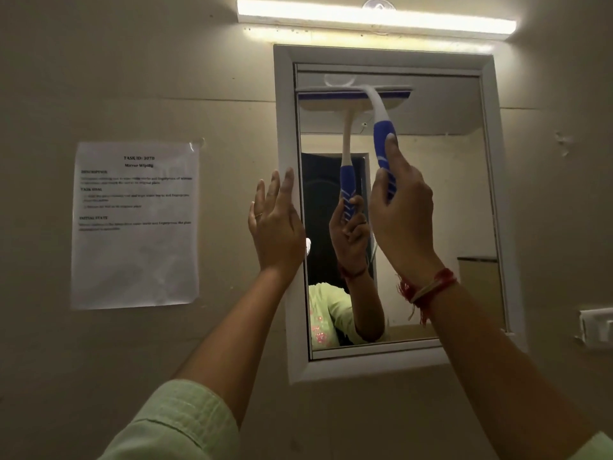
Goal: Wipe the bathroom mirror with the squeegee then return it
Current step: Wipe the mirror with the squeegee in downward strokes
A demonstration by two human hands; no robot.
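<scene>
My right hand grips the squeegee at the mirror top, left hand flat on the frame; wiping barely begun, return pending.

Lower squeegee handle inside right grip.

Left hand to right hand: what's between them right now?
Head view: only mirror glass lies between the left hand, at the white frame, and the right hand gripping the squeegee; it reflects that grip.
</scene>
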